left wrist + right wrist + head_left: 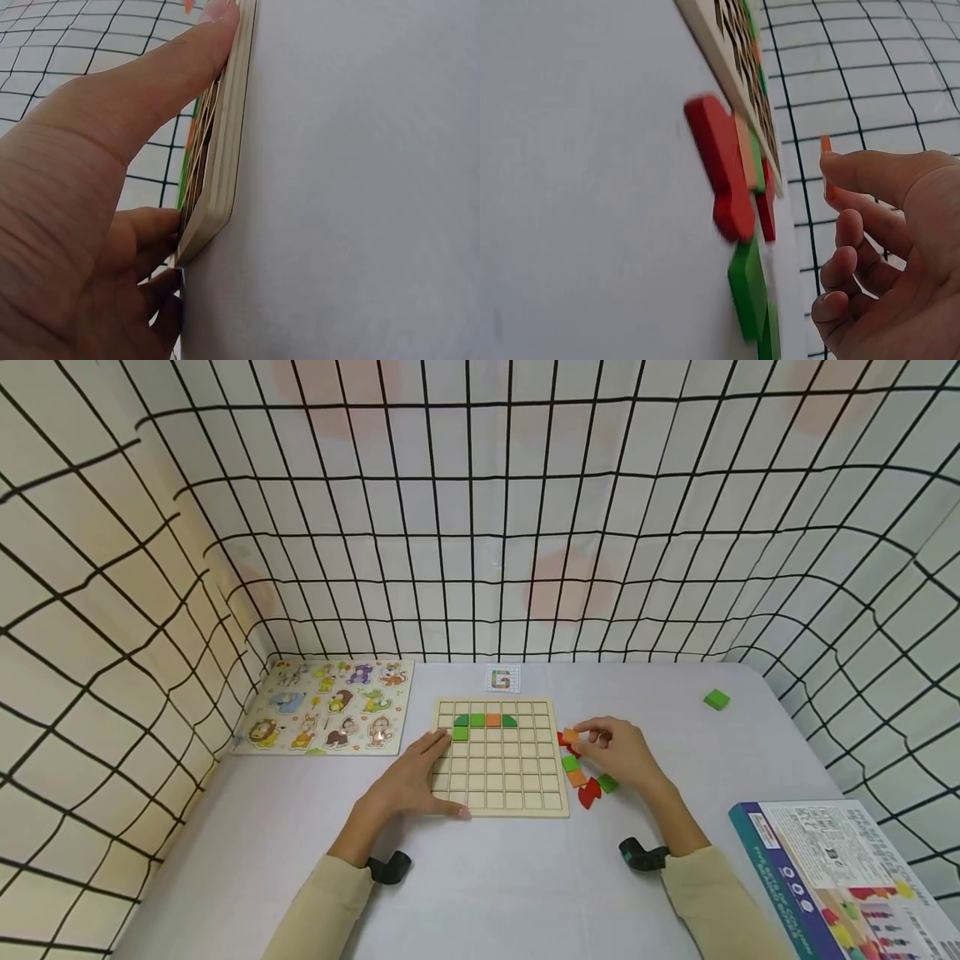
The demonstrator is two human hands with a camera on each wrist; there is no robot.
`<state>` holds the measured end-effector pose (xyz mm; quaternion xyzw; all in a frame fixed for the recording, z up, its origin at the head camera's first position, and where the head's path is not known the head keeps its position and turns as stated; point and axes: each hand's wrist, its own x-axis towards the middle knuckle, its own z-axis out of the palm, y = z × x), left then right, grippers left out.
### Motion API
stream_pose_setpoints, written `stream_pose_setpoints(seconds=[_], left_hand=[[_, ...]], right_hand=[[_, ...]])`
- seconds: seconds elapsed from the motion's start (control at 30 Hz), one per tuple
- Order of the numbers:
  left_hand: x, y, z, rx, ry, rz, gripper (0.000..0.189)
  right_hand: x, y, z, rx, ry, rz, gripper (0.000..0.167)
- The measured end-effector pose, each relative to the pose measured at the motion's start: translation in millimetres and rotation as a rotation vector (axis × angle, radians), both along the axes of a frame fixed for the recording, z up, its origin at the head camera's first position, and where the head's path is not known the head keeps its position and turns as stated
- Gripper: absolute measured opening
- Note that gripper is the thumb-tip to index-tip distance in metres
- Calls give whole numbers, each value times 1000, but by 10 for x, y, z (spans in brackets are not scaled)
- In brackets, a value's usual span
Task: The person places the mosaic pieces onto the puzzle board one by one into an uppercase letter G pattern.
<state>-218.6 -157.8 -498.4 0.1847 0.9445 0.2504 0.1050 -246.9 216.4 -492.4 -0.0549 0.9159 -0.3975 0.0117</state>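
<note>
I see a white table [517,885], black wire squares [471,477] round three sides, and pale walls [491,506] behind.

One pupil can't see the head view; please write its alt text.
A person's right hand pinches an orange tile beside a wooden grid board, while the left hand touches that board. Five green and orange tiles sit on the grid; an animal puzzle lies left, a printed box right.
</note>
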Motion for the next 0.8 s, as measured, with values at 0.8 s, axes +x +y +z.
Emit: stream_pose_setpoints(seconds=[0.8], left_hand=[[-3,-34,-20,22,-17,4,121]], right_hand=[[-54,-1074,-92,-136,-17,208,24]])
